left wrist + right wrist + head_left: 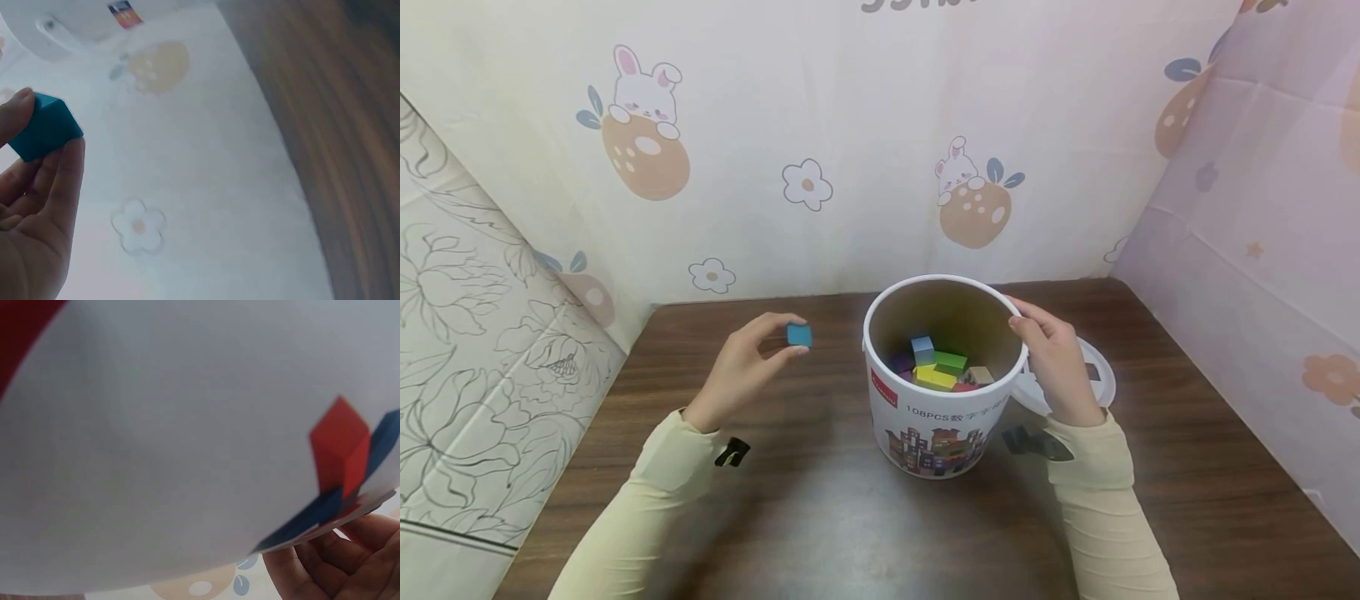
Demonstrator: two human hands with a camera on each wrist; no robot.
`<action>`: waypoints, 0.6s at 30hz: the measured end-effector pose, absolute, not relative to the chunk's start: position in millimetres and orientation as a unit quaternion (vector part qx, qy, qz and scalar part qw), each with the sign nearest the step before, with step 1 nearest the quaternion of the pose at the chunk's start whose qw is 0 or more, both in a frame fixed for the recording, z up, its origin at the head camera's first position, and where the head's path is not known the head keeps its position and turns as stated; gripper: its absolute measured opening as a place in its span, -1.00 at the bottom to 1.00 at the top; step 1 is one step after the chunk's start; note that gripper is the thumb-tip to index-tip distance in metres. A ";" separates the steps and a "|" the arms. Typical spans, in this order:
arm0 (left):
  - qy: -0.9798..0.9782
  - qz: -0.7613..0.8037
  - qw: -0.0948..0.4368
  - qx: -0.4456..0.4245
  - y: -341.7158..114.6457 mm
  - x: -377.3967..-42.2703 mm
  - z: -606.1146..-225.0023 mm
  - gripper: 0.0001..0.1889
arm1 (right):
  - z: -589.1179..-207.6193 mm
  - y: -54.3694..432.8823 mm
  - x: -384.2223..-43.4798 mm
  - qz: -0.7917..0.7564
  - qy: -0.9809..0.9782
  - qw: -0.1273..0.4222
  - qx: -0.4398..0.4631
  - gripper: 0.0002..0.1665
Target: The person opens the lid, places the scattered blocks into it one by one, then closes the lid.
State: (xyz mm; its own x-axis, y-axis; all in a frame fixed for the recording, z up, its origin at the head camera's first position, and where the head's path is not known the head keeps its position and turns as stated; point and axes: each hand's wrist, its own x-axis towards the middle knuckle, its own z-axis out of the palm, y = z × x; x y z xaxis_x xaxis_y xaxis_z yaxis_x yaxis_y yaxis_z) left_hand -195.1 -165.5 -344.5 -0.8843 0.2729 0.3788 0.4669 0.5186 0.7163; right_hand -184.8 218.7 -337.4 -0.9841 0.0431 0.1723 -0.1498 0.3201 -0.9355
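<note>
Between thumb and fingers my left hand (747, 367) pinches a small blue block (800, 335), held up to the left of a white bucket. The left wrist view shows the same block (49, 128) as a teal cube at the fingertips. My right hand (1058, 358) grips the right rim of the bucket (887, 417), thumb over the edge. Inside the bucket lie several coloured blocks: a yellow block (934, 377), a green block (951, 363) and a light blue one (922, 350) among them. In the right wrist view the bucket's wall (156, 456) fills most of the picture.
A white lid (1105, 379) lies on the dark wooden table (820, 525) behind my right hand, partly hidden by it. Patterned cloth (865, 100) with rabbits and flowers hangs along the table's back edge, and more cloth lines both sides.
</note>
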 end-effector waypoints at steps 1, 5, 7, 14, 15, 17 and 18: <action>-0.860 -0.447 0.116 -0.219 -160.3 -196.5 -342.8 -0.62 | -337.6 218.7 -184.7 0.582 -0.808 0.083 0.033 -0.46; -0.838 -0.475 0.124 -0.238 -140.3 -200.9 -334.4 -0.60 | -338.2 218.8 -184.7 0.581 -0.809 0.083 0.034 -0.45; -0.828 -0.487 0.126 -0.247 -130.4 -202.1 -329.4 -0.58 | -338.6 219.1 -184.7 0.579 -0.811 0.083 0.034 -0.45; -0.809 -0.500 0.119 -0.285 -98.5 -206.3 -312.1 -0.58 | -338.8 219.8 -185.9 0.570 -0.816 0.089 0.040 -0.46; -0.805 -0.503 0.117 -0.292 -94.5 -207.3 -310.0 -0.58 | -338.9 219.8 -185.9 0.570 -0.816 0.090 0.041 -0.46; -0.798 -0.506 0.115 -0.307 -86.8 -209.5 -306.5 -0.59 | -338.8 219.8 -185.9 0.568 -0.817 0.091 0.040 -0.47; -0.797 -0.504 0.116 -0.314 -83.1 -210.3 -304.9 -0.59 | -338.8 219.8 -185.7 0.568 -0.817 0.091 0.040 -0.47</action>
